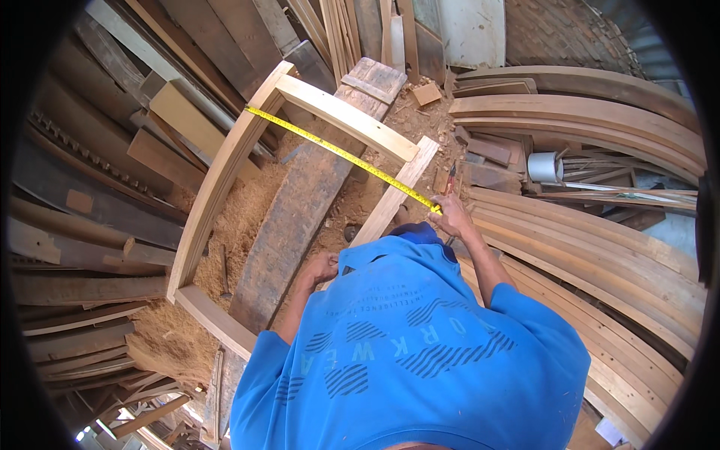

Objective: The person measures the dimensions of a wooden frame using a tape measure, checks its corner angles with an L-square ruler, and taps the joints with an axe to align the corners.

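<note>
A pale wooden frame (345, 116) with one curved long side lies across a worn wooden plank (292, 217). The yellow tape blade (330, 148) of a tape measure stretches across the frame, from its curved far-left side to its straight near rail. My right hand (452, 215) is closed on the tape measure at that rail. A slim red and dark pencil-like thing (451, 180) sticks up beside its fingers. My left hand (321, 270) is closed at the near rail, lower down, with its fingertips partly hidden by the blue shirt.
Stacked curved boards (585, 112) and long planks (570, 247) stand close on the right. More boards (90, 187) lean along the left. Sawdust (172, 345) covers the floor, where a hammer-like tool (224, 270) lies inside the frame. A white cylinder (545, 167) sits among scraps.
</note>
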Action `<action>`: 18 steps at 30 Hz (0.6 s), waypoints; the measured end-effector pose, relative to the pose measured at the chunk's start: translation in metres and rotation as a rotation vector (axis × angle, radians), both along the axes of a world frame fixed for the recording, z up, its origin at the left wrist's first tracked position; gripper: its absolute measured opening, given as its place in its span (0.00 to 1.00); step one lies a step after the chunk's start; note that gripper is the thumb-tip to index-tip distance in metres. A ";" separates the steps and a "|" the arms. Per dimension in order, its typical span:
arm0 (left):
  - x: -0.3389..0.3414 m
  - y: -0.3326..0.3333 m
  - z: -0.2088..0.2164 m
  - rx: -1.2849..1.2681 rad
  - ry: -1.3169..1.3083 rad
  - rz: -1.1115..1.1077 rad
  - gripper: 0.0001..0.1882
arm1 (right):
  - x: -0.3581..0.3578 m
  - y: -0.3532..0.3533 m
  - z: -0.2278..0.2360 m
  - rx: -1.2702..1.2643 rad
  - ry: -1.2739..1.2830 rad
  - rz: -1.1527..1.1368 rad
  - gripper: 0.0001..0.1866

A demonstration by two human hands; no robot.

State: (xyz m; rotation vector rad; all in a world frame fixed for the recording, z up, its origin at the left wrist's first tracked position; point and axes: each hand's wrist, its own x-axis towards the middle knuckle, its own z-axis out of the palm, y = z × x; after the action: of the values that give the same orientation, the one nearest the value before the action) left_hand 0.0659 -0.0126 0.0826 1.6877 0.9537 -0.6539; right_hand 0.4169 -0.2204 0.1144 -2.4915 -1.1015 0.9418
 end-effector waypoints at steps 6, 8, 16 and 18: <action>-0.024 -0.001 -0.053 -0.084 -0.057 -0.054 0.24 | -0.003 0.004 0.006 0.009 -0.002 0.031 0.27; -0.030 -0.008 -0.060 -0.056 -0.094 0.000 0.24 | -0.004 0.005 0.008 0.017 -0.004 0.038 0.27; -0.028 -0.011 -0.051 -0.094 -0.104 0.066 0.30 | -0.006 0.006 0.016 0.013 0.016 0.038 0.28; -0.028 -0.015 -0.051 -0.065 -0.110 0.100 0.30 | -0.005 0.005 0.015 -0.014 0.037 0.029 0.28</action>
State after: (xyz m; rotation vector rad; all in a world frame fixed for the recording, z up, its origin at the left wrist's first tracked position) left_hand 0.0380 -0.0277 0.0318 1.5917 0.9229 -0.5151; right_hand 0.4121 -0.2149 0.1296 -2.4649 -1.1259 1.0030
